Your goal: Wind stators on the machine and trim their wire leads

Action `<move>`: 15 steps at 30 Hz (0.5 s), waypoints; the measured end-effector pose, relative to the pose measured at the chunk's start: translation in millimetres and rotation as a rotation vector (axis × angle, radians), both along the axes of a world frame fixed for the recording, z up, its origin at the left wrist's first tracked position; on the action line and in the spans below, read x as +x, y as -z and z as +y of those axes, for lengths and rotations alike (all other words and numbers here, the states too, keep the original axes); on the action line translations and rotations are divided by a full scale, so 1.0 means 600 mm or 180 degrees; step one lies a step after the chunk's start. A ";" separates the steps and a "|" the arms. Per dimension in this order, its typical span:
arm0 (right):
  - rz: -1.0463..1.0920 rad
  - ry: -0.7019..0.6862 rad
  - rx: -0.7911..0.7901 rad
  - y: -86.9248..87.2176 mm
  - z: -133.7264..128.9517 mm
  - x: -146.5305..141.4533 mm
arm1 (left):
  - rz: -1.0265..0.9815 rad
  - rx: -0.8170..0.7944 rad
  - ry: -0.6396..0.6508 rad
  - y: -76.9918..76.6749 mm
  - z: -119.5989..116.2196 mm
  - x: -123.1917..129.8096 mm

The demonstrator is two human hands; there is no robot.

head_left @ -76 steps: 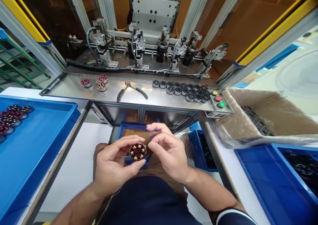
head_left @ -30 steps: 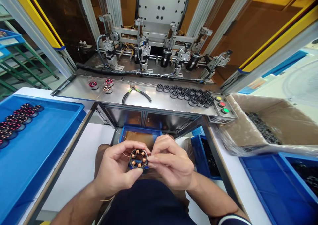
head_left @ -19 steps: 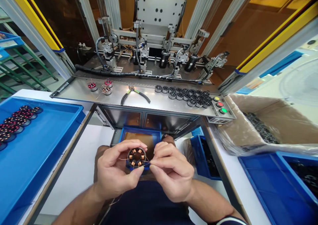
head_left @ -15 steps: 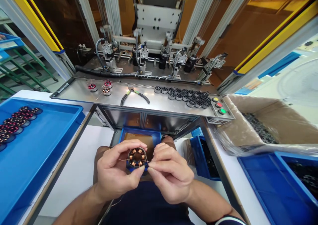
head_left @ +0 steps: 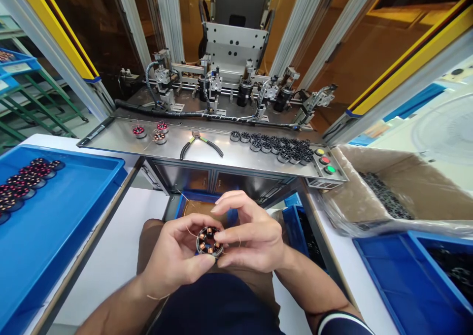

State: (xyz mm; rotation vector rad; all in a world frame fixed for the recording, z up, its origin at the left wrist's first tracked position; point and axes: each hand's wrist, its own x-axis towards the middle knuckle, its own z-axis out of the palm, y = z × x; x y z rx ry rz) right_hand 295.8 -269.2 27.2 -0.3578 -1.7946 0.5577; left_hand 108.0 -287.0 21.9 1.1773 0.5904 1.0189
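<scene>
A round wound stator (head_left: 209, 241) with copper coils and loose thin wires is held above my lap. My left hand (head_left: 181, 251) grips it from the left, thumb at its lower edge and fingers round the top. At its right side, my right hand (head_left: 251, 231) has index finger and thumb on the ring, with the other fingers raised and apart. On the metal ledge (head_left: 170, 150) lie green-and-black pliers (head_left: 201, 143). Three wound stators, one of them (head_left: 160, 137) copper-coloured, are left of the pliers.
Many black cores (head_left: 284, 147) stand on the ledge beside a button box (head_left: 327, 163). A blue tray (head_left: 74, 177) of wound stators is at left. A lined carton (head_left: 424, 197) and blue bins (head_left: 388, 261) stand at right. Machine fixtures (head_left: 212, 83) are behind.
My right hand has let go of the wire end at the stator's lower right and spread its fingers, now touching the ring. The stator has tilted and shifted slightly right in my left hand.
</scene>
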 end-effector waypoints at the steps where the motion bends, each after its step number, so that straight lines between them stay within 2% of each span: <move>1: -0.0032 -0.0031 0.0024 -0.002 0.002 -0.001 | 0.0018 -0.0008 0.0006 0.003 0.000 0.000; 5: -0.0195 0.0149 0.0189 -0.004 -0.004 -0.004 | -0.0116 -0.0197 0.0098 0.010 0.002 -0.001; 10: -0.0036 0.0947 0.0558 0.010 -0.029 -0.009 | -0.0246 -0.0441 0.0079 0.007 0.005 0.002; 12: 0.0016 0.1256 0.0650 0.017 -0.041 -0.010 | -0.0218 -0.0350 -0.0050 0.005 0.004 0.005; 15: -0.0073 0.1559 0.0636 0.023 -0.056 -0.013 | -0.0059 0.0099 -0.0423 0.002 -0.001 0.010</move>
